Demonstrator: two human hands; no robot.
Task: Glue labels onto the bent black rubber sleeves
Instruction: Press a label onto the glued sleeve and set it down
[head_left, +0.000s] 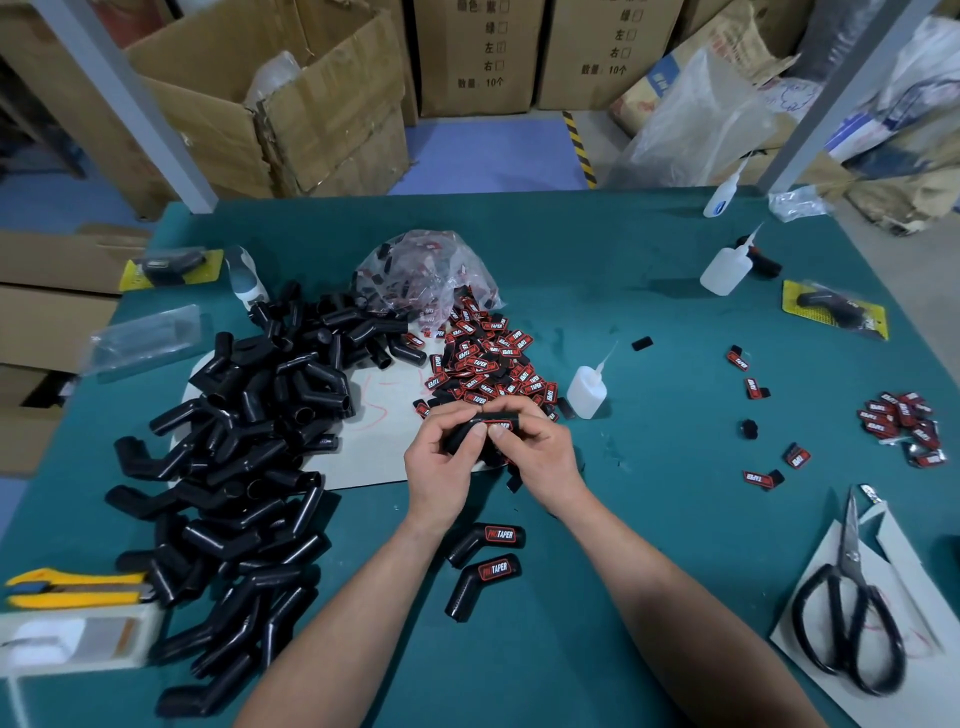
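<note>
Brown cardboard boxes stand on the blue floor behind a green worktop; both hands meet near the middle of the worktop; the left hand has its fingers curled round a bent black rubber sleeve; the right hand pinches the other end of the same sleeve; both thumb tips lie right by a red and black label on the sleeve; two finished sleeves with labels on them lie side by side just below the hands, between the two arms; a big pile of bare sleeves fills the left side of the worktop; a heap of loose labels lies just behind the hands, spilling from a clear plastic bag; a small glue bottle stands just to the right of that heap; a second glue bottle stands farther back on the right; a few labels lie scattered on the right, with a smaller heap near the edge; black scissors rest on white paper at the near right; a yellow knife lies at the near left.
</note>
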